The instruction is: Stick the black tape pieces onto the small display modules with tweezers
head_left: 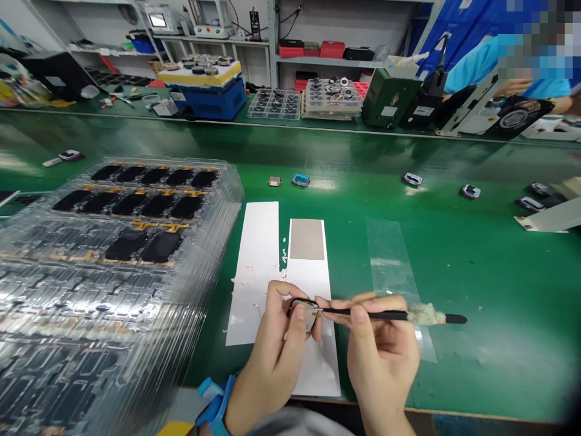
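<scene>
My left hand (276, 345) is closed around a small flat screen module (307, 315), thumb on top of it, just above the near end of two white paper strips (254, 254). My right hand (384, 351) pinches black tweezers (385, 315) wrapped with a tuft of pale tape or fluff near the rear end. The tweezer tip touches the module's edge. A blue wrist strap (216, 409) sits on my left wrist.
Stacked clear plastic trays (113, 254) of black screen modules fill the left. Small parts (300, 180) lie along the green conveyor (454, 254). A clear film piece (385, 254) lies right of the strips. Another person in blue (508, 60) works at far right, behind machines and trays.
</scene>
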`<state>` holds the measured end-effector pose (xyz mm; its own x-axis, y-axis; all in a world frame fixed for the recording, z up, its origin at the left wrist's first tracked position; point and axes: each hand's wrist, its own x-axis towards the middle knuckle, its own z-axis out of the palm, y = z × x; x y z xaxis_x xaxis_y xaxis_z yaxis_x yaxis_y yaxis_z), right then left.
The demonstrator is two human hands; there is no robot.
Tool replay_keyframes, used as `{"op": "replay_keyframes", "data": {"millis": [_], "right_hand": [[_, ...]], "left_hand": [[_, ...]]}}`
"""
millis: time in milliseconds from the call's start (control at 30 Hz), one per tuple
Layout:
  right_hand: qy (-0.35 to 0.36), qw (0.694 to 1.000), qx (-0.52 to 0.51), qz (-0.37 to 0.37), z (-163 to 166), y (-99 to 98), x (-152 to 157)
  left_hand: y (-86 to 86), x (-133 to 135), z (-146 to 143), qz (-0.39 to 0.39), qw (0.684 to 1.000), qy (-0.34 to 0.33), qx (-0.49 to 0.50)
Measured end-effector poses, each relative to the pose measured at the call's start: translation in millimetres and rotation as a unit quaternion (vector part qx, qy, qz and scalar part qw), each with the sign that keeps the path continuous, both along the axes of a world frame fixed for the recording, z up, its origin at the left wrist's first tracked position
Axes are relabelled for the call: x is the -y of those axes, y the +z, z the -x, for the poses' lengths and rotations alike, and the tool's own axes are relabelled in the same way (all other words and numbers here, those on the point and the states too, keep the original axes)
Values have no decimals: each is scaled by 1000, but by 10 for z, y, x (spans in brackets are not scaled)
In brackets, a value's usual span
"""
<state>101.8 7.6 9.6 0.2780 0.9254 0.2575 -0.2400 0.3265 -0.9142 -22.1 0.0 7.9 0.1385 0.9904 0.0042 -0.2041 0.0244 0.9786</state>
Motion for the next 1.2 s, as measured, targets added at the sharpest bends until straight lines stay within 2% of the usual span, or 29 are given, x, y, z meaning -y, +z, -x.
{"op": "replay_keyframes", "data": {"millis": [167, 367, 567, 733, 900, 1000, 1200], "right_hand": [[7, 1000, 17, 1, -7, -10, -3], [31, 999, 7, -4, -1, -28, 7], [49, 999, -15, 11, 6, -7, 29], [61, 998, -25, -2, 4, -12, 30], [59, 998, -7, -10, -4, -9, 44], [53, 998, -1, -15, 1, 3, 41], [53, 999, -3, -4, 19, 20, 24]], "left_hand": [[28, -6, -9, 26, 1000, 1, 13], [1, -32, -17, 21, 999, 50, 5], [27, -49, -51, 40, 997, 60, 32], [73, -47, -60, 64, 995, 59, 41], [29, -33, -15, 73, 996, 25, 38], [14, -20, 1, 64, 997, 27, 34], [117, -4, -4, 100, 993, 40, 45]]}}
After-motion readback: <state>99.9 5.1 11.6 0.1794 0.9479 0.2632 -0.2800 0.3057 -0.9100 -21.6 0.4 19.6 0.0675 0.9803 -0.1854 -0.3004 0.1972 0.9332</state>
